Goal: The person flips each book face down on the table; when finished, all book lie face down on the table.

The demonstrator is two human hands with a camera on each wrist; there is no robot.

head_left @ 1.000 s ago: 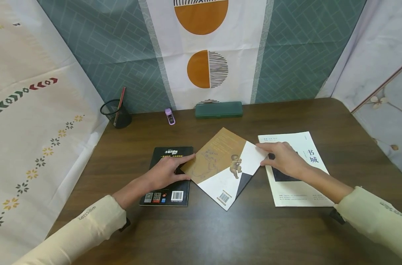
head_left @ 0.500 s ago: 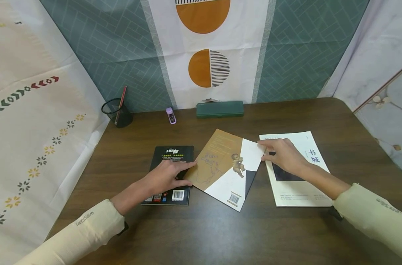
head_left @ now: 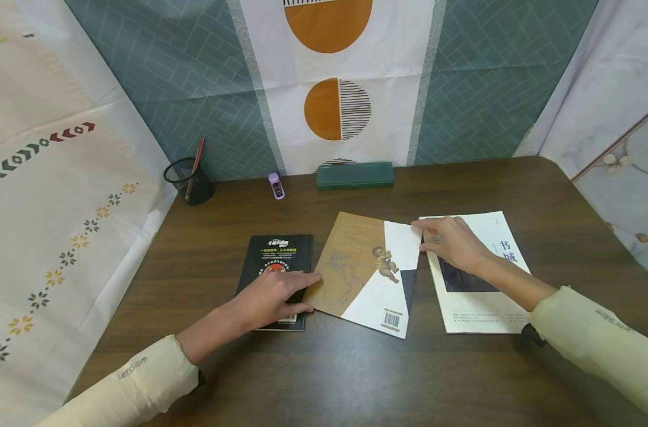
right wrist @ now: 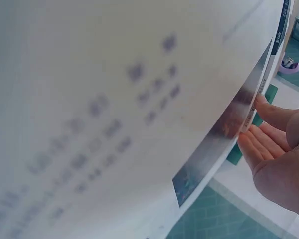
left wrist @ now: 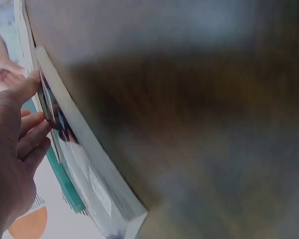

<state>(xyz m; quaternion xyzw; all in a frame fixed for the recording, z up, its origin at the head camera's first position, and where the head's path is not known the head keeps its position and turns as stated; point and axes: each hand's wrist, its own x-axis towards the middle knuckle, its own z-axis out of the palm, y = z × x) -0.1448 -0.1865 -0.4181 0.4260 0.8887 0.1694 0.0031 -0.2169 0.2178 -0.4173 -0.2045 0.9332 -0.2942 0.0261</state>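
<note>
A brown-and-white book (head_left: 356,279) with a cherub figure and a barcode lies at the middle of the table, slightly turned. At its lower left corner, my left hand (head_left: 273,299) holds it between thumb and fingers, above a black book (head_left: 281,246). My right hand (head_left: 454,240) pinches its upper right corner, over the white book (head_left: 484,314) at the right. In the left wrist view, the left hand's thumb and fingertips meet a book edge. The right wrist view shows the white book's cover (right wrist: 114,74) up close, with the right hand (right wrist: 284,159) beyond it.
Along the back of the wooden table (head_left: 367,385) stand a black mesh pen cup (head_left: 198,188) with a red pencil, a small purple bottle-like item (head_left: 276,186) and a green case (head_left: 355,176). Fabric hangs behind and at the left side.
The brown-and-white book has turned counterclockwise toward square with the table. My left hand has come nearer with its corner; my right hand has shifted slightly away from me.
</note>
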